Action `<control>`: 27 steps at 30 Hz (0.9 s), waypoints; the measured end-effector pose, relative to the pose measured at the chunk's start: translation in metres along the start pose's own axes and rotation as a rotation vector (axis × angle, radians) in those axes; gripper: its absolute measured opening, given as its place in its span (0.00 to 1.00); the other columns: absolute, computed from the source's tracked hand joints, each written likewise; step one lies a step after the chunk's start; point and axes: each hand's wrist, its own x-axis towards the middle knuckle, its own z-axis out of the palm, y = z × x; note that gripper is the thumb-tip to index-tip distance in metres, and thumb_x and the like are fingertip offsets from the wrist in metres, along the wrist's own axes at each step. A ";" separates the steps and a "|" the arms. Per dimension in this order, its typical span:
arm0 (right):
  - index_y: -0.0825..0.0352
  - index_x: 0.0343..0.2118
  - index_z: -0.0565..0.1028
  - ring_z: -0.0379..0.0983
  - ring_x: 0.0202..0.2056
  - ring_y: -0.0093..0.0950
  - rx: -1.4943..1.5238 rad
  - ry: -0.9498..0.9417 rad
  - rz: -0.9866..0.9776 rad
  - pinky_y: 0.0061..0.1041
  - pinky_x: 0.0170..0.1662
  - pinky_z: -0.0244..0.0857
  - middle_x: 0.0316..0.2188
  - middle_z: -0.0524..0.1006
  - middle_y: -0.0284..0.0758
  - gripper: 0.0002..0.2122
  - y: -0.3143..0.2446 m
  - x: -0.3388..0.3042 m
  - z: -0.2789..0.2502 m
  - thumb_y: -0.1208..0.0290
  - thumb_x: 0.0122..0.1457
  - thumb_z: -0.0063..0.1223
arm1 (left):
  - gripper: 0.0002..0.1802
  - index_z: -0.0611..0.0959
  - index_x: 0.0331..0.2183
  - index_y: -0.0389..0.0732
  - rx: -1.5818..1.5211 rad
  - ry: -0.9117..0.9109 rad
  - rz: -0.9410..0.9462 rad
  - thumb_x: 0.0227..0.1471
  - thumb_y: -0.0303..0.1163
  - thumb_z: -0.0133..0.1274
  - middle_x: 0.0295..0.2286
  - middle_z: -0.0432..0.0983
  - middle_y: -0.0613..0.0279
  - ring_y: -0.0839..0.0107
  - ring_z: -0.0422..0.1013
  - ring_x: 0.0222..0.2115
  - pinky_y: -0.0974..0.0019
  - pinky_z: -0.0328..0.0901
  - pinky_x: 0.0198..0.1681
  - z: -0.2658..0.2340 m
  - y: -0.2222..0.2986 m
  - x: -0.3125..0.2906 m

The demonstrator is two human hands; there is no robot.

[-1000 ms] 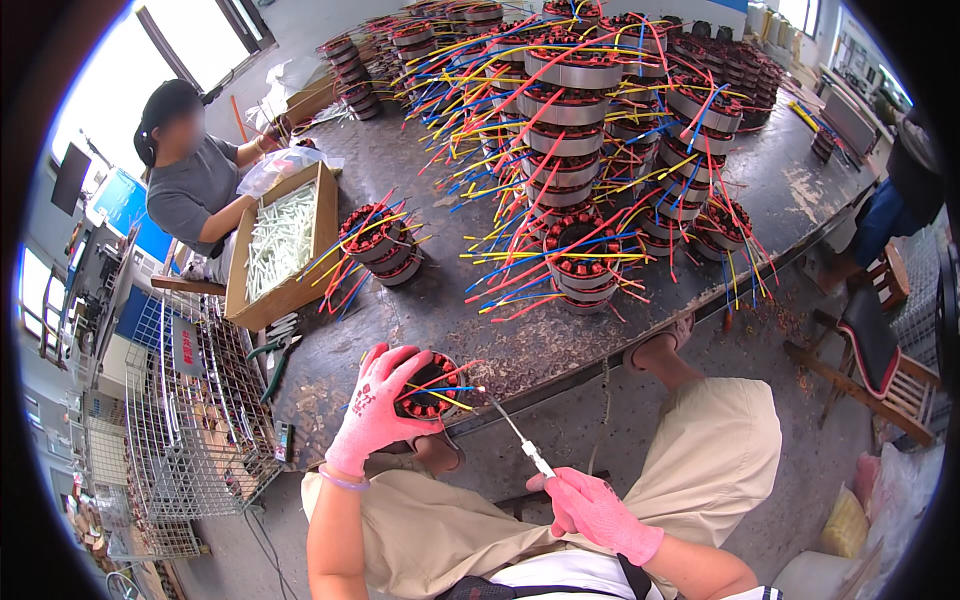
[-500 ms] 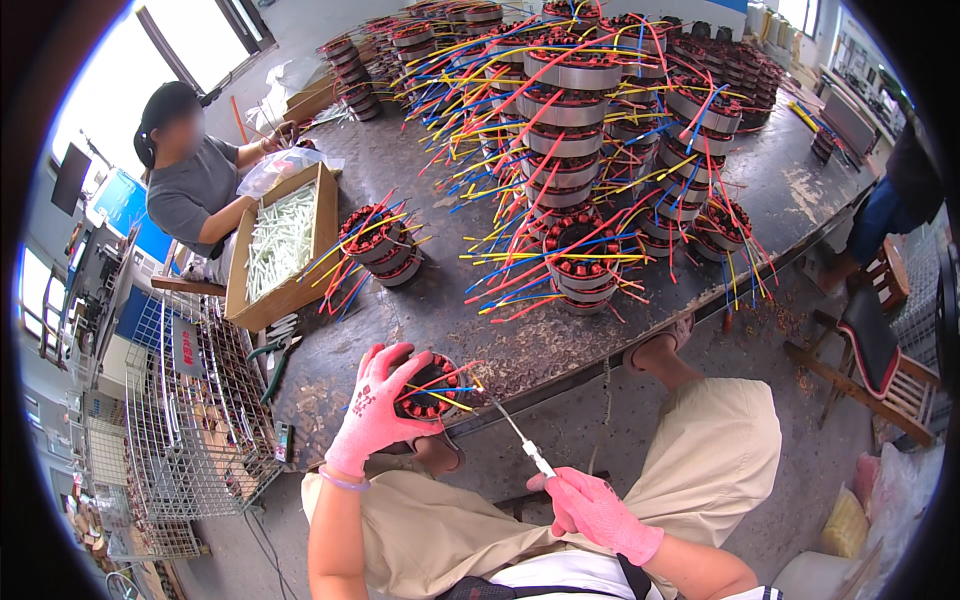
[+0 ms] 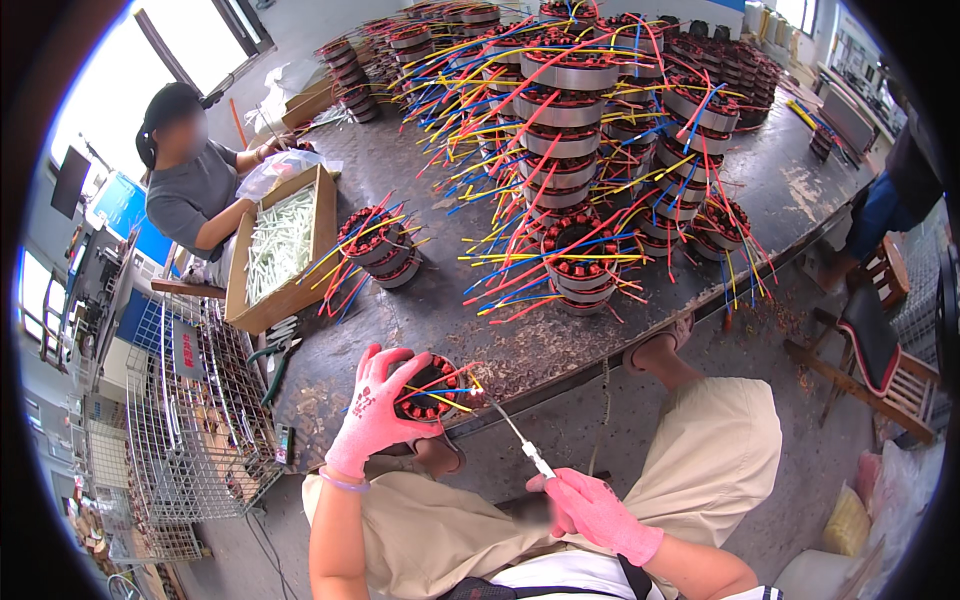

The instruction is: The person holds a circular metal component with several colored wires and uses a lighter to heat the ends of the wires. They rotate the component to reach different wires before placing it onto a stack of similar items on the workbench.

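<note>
My left hand [image 3: 378, 415], in a pink glove, is wrapped round a motor stator [image 3: 428, 402] at the near edge of the table. The stator has red copper windings, and red, yellow and blue wires stick out of it to the right. My right hand [image 3: 598, 510], also gloved in pink, grips a thin rod-shaped tool [image 3: 535, 458] with a white section and a slim metal shaft. The tip of that tool points up and left, close beside the wire ends; whether it touches them I cannot tell.
Stacked stators [image 3: 560, 140] with wires jutting out fill the table's middle and back. A short stack [image 3: 380, 245] stands nearer, beside a cardboard box [image 3: 325, 225] of white tubes. Green-handled pliers [image 3: 275, 375] lie at the left edge. A co-worker [image 3: 195, 185] sits far left; wire baskets [image 3: 190, 430] stand below.
My hands, the stator and the tool stay almost where they were. At the far left, the co-worker's hand has shifted slightly.
</note>
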 end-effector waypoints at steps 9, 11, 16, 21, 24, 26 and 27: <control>0.72 0.50 0.75 0.64 0.19 0.17 0.115 0.020 -0.006 0.22 0.28 0.68 0.17 0.66 0.28 0.16 0.004 -0.002 -0.002 0.66 0.71 0.39 | 0.50 0.76 0.58 0.49 -0.015 -0.076 0.125 0.27 0.43 0.74 0.53 0.68 0.54 0.48 0.58 0.61 0.41 0.41 0.70 -0.011 -0.002 0.005; 0.72 0.50 0.75 0.64 0.19 0.17 0.114 0.015 0.002 0.22 0.28 0.68 0.17 0.65 0.28 0.16 0.005 -0.002 -0.004 0.66 0.71 0.40 | 0.52 0.76 0.58 0.49 0.008 -0.039 0.135 0.25 0.45 0.75 0.54 0.68 0.56 0.49 0.58 0.62 0.41 0.40 0.70 -0.006 0.001 0.004; 0.71 0.51 0.75 0.63 0.19 0.17 0.102 0.016 0.003 0.22 0.28 0.68 0.16 0.64 0.27 0.16 0.004 -0.003 -0.003 0.66 0.71 0.40 | 0.54 0.75 0.58 0.47 0.053 -0.034 0.157 0.23 0.47 0.75 0.54 0.69 0.56 0.50 0.59 0.61 0.40 0.41 0.70 -0.004 -0.003 0.005; 0.72 0.51 0.74 0.63 0.19 0.17 0.095 0.001 -0.025 0.22 0.28 0.68 0.16 0.64 0.27 0.16 0.003 -0.004 -0.004 0.66 0.72 0.40 | 0.55 0.76 0.57 0.45 0.031 -0.002 0.147 0.22 0.44 0.76 0.53 0.70 0.58 0.52 0.60 0.61 0.41 0.42 0.70 -0.002 -0.005 0.005; 0.71 0.51 0.74 0.63 0.19 0.17 0.099 0.002 -0.029 0.22 0.28 0.67 0.16 0.64 0.27 0.16 0.004 -0.004 -0.004 0.66 0.72 0.40 | 0.55 0.75 0.57 0.44 0.041 -0.005 0.151 0.22 0.43 0.76 0.53 0.70 0.58 0.52 0.60 0.61 0.42 0.42 0.70 -0.002 -0.005 0.005; 0.71 0.51 0.74 0.63 0.19 0.17 0.094 0.010 -0.026 0.22 0.28 0.67 0.16 0.65 0.27 0.16 0.003 -0.005 -0.003 0.65 0.72 0.40 | 0.54 0.75 0.57 0.44 0.037 -0.011 0.151 0.22 0.43 0.76 0.53 0.70 0.58 0.52 0.60 0.61 0.42 0.43 0.70 -0.002 -0.004 0.007; 0.71 0.51 0.74 0.63 0.19 0.17 0.090 0.014 -0.025 0.22 0.28 0.67 0.16 0.65 0.27 0.16 0.001 -0.005 -0.003 0.65 0.72 0.40 | 0.54 0.75 0.57 0.44 0.030 -0.013 0.146 0.22 0.43 0.76 0.53 0.70 0.58 0.52 0.60 0.61 0.42 0.43 0.70 -0.003 -0.002 0.007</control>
